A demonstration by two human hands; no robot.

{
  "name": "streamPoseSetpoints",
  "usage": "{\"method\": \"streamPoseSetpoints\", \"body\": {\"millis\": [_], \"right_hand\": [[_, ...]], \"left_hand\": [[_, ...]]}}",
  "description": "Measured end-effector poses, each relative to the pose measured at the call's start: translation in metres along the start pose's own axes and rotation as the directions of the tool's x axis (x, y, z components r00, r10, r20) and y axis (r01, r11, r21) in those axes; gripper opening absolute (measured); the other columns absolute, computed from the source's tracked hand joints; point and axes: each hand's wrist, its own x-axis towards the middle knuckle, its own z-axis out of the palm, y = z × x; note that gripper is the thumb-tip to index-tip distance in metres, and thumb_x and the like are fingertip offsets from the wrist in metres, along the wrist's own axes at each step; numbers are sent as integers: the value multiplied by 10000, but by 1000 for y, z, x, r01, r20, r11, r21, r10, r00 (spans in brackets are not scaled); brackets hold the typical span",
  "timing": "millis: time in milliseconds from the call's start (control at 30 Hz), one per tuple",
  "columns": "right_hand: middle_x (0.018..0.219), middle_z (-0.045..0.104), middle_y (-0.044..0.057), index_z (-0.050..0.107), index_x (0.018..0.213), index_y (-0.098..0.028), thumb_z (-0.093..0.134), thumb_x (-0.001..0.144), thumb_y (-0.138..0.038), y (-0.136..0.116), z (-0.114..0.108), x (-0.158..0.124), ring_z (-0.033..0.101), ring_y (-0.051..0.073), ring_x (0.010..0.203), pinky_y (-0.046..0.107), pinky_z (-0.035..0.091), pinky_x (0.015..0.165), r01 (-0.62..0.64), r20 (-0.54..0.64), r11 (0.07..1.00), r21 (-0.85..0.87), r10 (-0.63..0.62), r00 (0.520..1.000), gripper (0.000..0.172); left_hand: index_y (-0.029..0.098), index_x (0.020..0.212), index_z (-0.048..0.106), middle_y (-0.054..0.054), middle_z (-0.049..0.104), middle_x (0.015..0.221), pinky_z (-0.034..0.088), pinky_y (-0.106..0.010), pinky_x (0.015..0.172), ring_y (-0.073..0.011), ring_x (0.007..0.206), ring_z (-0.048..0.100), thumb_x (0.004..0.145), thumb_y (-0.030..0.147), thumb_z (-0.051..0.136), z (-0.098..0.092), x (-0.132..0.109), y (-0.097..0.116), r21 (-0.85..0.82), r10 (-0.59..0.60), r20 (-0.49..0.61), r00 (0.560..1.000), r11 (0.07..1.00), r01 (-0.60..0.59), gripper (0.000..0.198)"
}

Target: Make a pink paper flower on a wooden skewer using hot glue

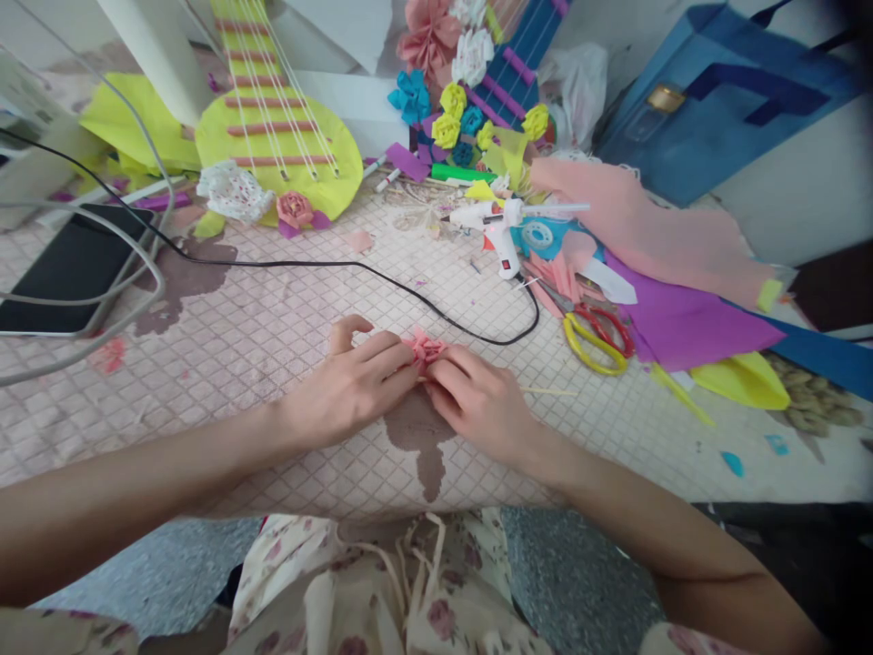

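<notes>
A small pink paper flower (426, 348) is pinched between both hands above the middle of the table's near side. My left hand (358, 377) grips its left side, fingers pressed together and index finger curled up. On the other side, my right hand (481, 391) has its fingers closed on the flower's right edge, hiding part of it. A thin wooden stick (549, 391) shows to the right of my right hand; whether it joins the flower I cannot tell. Beyond the hands lies a white glue gun (501, 227) with a black cord (355, 264).
Scissors (600, 341) with red and yellow handles lie right, by purple paper (688, 309) and pink paper (655, 227). A yellow paper guitar (279, 136) and a tablet (75, 264) are at left. Several paper flowers (446, 114) and a blue bag (716, 100) stand behind.
</notes>
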Motion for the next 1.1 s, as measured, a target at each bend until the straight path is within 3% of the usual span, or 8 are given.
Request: {"method": "streamPoseSetpoints", "body": {"millis": [467, 1100], "right_hand": [[944, 603, 50, 573, 925, -168, 419, 924, -201, 1, -1, -1, 574, 144, 803, 265, 415, 592, -37, -3, 999, -4, 37, 999, 157], [959, 607, 50, 570, 940, -170, 421, 923, -204, 2, -1, 0, 576, 145, 824, 267, 422, 617, -39, -2, 999, 6, 39, 999, 154]], "left_hand": [[178, 948, 582, -29, 643, 910, 337, -387, 810, -169, 841, 552, 925, 218, 497, 3, 0, -1, -22, -62, -84, 995, 998, 60, 96], [179, 946, 576, -21, 638, 926, 321, -392, 829, -170, 840, 541, 920, 192, 500, 1, 0, -3, -11, -41, -56, 998, 999, 40, 81]]}}
